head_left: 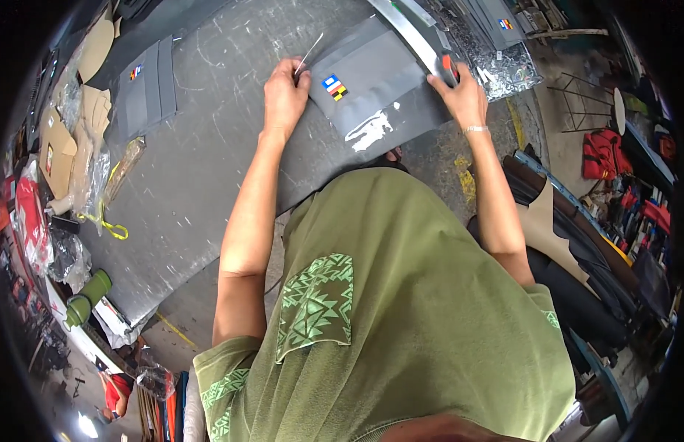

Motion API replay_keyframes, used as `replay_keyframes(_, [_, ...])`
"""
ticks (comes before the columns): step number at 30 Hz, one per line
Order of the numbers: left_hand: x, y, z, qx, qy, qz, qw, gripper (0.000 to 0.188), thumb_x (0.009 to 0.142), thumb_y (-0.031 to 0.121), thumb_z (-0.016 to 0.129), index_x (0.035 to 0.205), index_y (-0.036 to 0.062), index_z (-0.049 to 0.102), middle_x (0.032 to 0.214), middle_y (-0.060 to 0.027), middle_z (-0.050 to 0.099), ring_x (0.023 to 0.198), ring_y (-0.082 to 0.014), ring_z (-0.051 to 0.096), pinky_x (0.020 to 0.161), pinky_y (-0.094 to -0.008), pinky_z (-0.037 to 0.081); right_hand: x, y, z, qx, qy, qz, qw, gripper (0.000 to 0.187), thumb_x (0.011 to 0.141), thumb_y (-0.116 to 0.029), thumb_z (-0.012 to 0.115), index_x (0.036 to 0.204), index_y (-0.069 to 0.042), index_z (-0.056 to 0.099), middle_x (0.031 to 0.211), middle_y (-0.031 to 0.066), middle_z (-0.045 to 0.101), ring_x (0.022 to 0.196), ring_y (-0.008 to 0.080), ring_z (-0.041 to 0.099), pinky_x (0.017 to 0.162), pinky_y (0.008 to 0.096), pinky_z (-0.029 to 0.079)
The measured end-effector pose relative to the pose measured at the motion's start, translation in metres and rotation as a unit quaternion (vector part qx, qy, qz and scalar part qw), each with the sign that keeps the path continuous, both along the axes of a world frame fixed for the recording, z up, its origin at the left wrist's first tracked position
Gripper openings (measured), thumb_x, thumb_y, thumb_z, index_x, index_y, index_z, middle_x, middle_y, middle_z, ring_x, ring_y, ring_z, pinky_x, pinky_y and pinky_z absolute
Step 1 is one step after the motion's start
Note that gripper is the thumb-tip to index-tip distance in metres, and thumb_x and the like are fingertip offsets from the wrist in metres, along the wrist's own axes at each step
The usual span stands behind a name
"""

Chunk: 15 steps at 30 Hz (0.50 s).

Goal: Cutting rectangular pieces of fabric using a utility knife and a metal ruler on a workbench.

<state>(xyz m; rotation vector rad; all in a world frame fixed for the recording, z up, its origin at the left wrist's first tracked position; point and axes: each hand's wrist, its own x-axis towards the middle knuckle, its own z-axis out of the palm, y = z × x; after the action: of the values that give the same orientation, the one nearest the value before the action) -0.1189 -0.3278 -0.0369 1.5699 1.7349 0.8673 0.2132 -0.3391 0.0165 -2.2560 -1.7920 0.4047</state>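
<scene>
On the dark worktable in front of me lies a grey sheet piece [382, 70] with a small patch of coloured flag squares [333, 87] and a bright glare near its front edge. My left hand [285, 94] rests at the sheet's left edge, its fingers closed round a thin, light, pointed rod [309, 51] that slants up and away. Beyond the right side of the sheet runs a long silvery metal strip [410, 35]. At its near end my right hand [462, 97] grips a red and black cutter [449, 68]; its blade cannot be made out.
Similar grey pieces [148, 88] lie at the left of the worktable [202, 169]. Cardboard and clear plastic [58, 151] crowd its left edge, near a green roll [88, 298]. Off-cuts [508, 77] cover the far right corner. Rolls of dark material [548, 272] stand at my right.
</scene>
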Motion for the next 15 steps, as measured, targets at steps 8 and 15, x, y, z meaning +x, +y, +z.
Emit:
replay_keyframes(8, [-0.077, -0.027, 0.001, -0.202, -0.296, -0.017, 0.933, 0.037, 0.091, 0.006, 0.068, 0.127, 0.0044, 0.058, 0.080, 0.0047, 0.059, 0.070, -0.0059, 0.055, 0.068, -0.0238, 0.046, -0.006, 0.055, -0.031, 0.046, -0.060, 0.103, 0.992, 0.053, 0.081, -0.046, 0.075, 0.119, -0.011, 0.063, 0.111, 0.0195, 0.067, 0.103, 0.0421, 0.064, 0.086, 0.0487, 0.051])
replay_keyframes(15, [-0.075, -0.037, 0.024, -0.215, -0.461, 0.027, 0.860, 0.040, 0.098, 0.014, 0.062, 0.136, 0.0041, 0.053, 0.098, -0.0018, 0.069, 0.088, -0.0092, 0.063, 0.083, -0.0287, 0.051, -0.092, 0.054, 0.004, 0.230, 0.035, 0.327, 0.916, 0.041, 0.082, -0.030, 0.078, 0.115, -0.008, 0.069, 0.113, 0.0144, 0.068, 0.104, 0.0335, 0.064, 0.092, 0.0421, 0.051])
